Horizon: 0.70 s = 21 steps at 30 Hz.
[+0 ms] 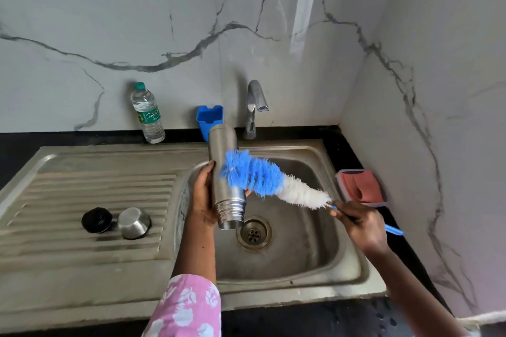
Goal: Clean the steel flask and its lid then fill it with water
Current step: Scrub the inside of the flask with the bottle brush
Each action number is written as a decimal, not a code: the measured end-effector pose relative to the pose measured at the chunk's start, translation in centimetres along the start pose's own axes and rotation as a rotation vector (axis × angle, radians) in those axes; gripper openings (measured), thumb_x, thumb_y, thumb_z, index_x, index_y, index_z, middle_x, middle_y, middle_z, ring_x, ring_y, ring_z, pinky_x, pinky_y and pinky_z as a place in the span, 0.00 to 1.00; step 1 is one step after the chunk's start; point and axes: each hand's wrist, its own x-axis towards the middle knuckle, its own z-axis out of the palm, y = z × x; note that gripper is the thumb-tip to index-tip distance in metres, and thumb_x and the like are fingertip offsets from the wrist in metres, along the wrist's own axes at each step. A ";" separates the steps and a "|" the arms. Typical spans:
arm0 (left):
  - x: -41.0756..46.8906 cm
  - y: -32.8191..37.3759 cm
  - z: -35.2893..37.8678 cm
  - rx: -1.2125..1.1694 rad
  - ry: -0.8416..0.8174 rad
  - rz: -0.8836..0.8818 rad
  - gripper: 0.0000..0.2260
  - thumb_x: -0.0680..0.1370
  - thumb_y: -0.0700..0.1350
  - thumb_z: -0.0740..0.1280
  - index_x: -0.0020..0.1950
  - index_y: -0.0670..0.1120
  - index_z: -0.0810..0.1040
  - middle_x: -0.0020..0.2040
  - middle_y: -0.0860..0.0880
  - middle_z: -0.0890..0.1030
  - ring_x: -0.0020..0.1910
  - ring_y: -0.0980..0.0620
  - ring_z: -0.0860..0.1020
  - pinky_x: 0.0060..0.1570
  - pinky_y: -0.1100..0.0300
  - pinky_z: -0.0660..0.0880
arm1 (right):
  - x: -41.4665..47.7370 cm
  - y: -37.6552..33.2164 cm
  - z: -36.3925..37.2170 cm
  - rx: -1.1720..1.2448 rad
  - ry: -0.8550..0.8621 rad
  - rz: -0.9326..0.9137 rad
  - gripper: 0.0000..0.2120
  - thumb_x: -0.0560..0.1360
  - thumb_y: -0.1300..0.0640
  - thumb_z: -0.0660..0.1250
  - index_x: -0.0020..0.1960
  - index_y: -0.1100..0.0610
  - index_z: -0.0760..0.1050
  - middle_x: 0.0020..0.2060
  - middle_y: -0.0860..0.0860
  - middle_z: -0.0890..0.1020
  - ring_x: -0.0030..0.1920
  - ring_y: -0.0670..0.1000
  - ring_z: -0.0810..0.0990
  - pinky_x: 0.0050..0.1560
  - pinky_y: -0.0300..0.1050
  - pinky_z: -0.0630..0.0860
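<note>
Currently the black stopper (96, 220) and the steel cup lid (134, 223), mouth down, are sitting side by side on the drainboard (68, 180), with no hand on them. A plastic water bottle (147, 115) is standing behind them at the wall.

The left hand (201, 197) is gripping the steel flask (223, 161) around its lower body. It is holding it over the sink basin (301, 249), threaded mouth pointing down near the drain (253, 232) and base tilting up toward the tap (254, 107). The bottle brush (262, 180) is lying with its blue bristles against the flask's outer wall, not inside it. No water is showing at the tap.

The right hand (358, 224) is curling its fingers round the brush's blue handle. A red sponge (361, 186) is sitting in a tray on the table right of the sink.

Step in hand looks like scrubbing the flask exterior, early in the task. The inside, the lid parts, the rinse and the fill all seem undone.

The next move is likely calling for turning the mouth toward the brush and lining the bristle head up with the narrow neck. The left grip will need to be firm, since the steel is probably slippery.
</note>
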 end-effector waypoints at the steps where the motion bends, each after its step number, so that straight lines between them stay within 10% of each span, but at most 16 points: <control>1: 0.0 -0.2 0.1 -0.001 0.009 -0.016 0.24 0.77 0.59 0.60 0.61 0.42 0.78 0.53 0.40 0.80 0.44 0.43 0.81 0.45 0.49 0.78 | 0.5 0.0 0.2 -0.057 0.036 -0.018 0.21 0.72 0.42 0.62 0.45 0.58 0.85 0.27 0.50 0.79 0.34 0.48 0.76 0.28 0.38 0.64; 8: 0.4 -1.2 -1.3 0.140 0.148 -0.112 0.26 0.76 0.61 0.61 0.63 0.42 0.75 0.48 0.41 0.82 0.39 0.45 0.82 0.35 0.54 0.79 | -0.6 1.6 -0.6 -0.156 0.046 -0.300 0.23 0.79 0.44 0.58 0.44 0.59 0.84 0.31 0.51 0.80 0.28 0.51 0.79 0.25 0.43 0.72; 13: 1.1 -1.6 -2.5 0.269 0.255 -0.060 0.34 0.69 0.65 0.69 0.68 0.47 0.71 0.59 0.39 0.79 0.51 0.41 0.81 0.42 0.49 0.78 | -0.9 2.3 -0.7 -0.262 0.086 -0.324 0.24 0.80 0.45 0.56 0.44 0.59 0.84 0.30 0.52 0.81 0.26 0.54 0.79 0.22 0.43 0.74; 18: 1.8 -2.6 -1.8 0.404 0.369 -0.141 0.39 0.66 0.77 0.56 0.61 0.48 0.75 0.51 0.41 0.83 0.49 0.43 0.82 0.54 0.46 0.78 | 1.4 1.0 -0.2 -0.346 0.119 -0.337 0.22 0.80 0.47 0.56 0.45 0.58 0.84 0.28 0.52 0.79 0.23 0.55 0.77 0.19 0.41 0.69; 21: 1.9 -2.9 -1.9 0.361 0.369 -0.104 0.34 0.71 0.72 0.59 0.62 0.46 0.76 0.48 0.43 0.84 0.44 0.45 0.83 0.43 0.51 0.80 | 0.5 1.6 -1.2 -0.282 0.049 -0.419 0.16 0.80 0.47 0.58 0.49 0.54 0.80 0.28 0.52 0.78 0.24 0.56 0.77 0.20 0.44 0.70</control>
